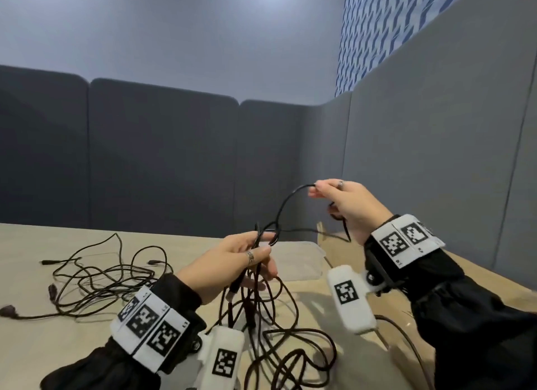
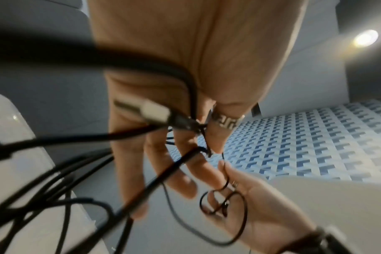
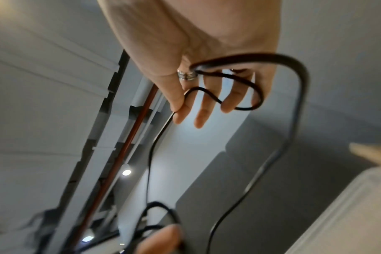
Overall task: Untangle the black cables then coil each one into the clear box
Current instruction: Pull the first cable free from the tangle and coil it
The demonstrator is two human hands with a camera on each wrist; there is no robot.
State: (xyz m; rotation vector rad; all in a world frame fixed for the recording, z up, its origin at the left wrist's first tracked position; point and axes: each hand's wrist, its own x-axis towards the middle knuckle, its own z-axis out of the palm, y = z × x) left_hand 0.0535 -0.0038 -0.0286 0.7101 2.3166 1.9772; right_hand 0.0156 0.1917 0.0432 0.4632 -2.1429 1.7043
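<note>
Cables across the tabletop, box behind my hands.

I see a loose tangle of cables (image 1: 96, 276) lying on the tabletop (image 1: 26, 346) to the left; a second bunch (image 1: 279, 340) hangs from my left hand (image 1: 232, 262) down to the near centre. The clear box (image 1: 299, 262) sits just behind that hand, and my right hand (image 1: 348, 206) holds one strand raised above and right of it. Padded panels (image 1: 162, 157) stand behind the tabletop.

Two hands, left hand (image 1: 232, 262), right hand (image 1: 345, 206), one clear box (image 1: 302, 262), black cables (image 1: 96, 276) tangled, number indistinct, one table (image 1: 26, 349)
</note>
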